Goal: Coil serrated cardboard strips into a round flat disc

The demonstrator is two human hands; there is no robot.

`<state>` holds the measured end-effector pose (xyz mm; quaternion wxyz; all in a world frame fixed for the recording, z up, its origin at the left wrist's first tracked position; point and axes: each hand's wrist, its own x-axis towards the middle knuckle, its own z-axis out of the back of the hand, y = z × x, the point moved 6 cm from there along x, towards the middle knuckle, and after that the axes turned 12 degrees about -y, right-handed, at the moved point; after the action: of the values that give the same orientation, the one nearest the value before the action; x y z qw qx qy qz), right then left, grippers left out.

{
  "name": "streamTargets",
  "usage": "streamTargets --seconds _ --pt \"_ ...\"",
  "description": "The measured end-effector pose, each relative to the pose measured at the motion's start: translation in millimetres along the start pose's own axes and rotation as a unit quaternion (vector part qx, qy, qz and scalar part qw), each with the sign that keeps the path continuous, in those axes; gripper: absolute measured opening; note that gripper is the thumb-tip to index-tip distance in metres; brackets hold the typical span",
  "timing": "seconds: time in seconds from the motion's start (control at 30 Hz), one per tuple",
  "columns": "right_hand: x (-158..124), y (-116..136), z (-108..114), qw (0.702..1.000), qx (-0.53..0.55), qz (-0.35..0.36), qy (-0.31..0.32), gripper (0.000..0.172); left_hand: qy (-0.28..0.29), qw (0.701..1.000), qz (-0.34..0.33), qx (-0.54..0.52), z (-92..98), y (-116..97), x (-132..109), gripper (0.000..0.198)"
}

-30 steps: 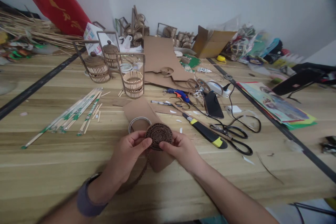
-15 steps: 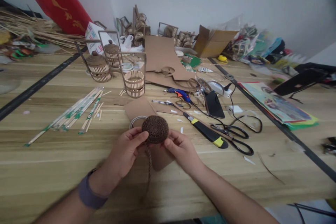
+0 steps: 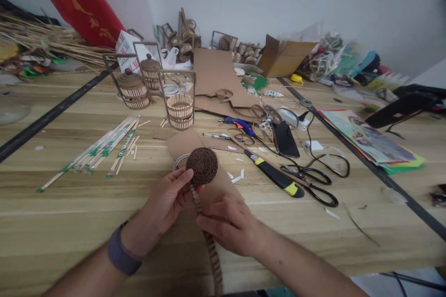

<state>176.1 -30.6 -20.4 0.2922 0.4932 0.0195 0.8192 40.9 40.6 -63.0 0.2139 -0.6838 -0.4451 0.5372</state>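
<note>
A dark brown round coil (image 3: 202, 166) of corrugated cardboard strip is pinched at its lower left edge by my left hand (image 3: 162, 206). From the coil's underside the loose cardboard strip (image 3: 213, 257) runs down past the table's front edge. My right hand (image 3: 233, 228) is closed on this strip a little below the coil. Behind the coil lie a roll of tape (image 3: 178, 161), partly hidden, and a flat piece of cardboard (image 3: 223, 185). White paper scraps (image 3: 238, 178) are scattered just right of it.
Wrapped chopsticks (image 3: 101, 148) lie at left. Small stick-sided baskets (image 3: 180, 111) with tall handles stand behind. To the right are a utility knife (image 3: 275, 176), scissors (image 3: 320, 192), a blue glue gun (image 3: 240, 125), a phone (image 3: 285, 139) and cables. A cardboard box (image 3: 284, 55) stands at the back.
My right hand has left the coil's right edge and moved down onto the strip. The strip now stretches further toward me. The coil has tilted and shifted slightly up.
</note>
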Motion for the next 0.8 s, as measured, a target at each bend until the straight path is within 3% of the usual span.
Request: streamTargets --seconds 0.3,0.57,0.7,0.8 --pt "6.1 -14.9 30.5 0.982 0.076 -0.136 -0.107 0.038 0.039 0.999 0.010 -0.022 0.1 -2.9 3.9 0.023" --pt "17.4 -28.2 45.7 0.956 0.092 -0.218 -0.176 0.008 0.070 0.997 0.037 -0.001 -3.8 -1.3 0.5 0.028" --pt "11.5 -36.9 40.7 0.928 0.131 -0.286 -0.200 0.007 0.073 0.995 0.059 -0.015 -5.9 2.7 -1.1 0.038" --pt "5.9 -41.3 33.7 0.879 0.218 -0.360 -0.224 0.012 0.076 0.995 0.061 -0.021 -7.2 4.6 -1.5 0.043"
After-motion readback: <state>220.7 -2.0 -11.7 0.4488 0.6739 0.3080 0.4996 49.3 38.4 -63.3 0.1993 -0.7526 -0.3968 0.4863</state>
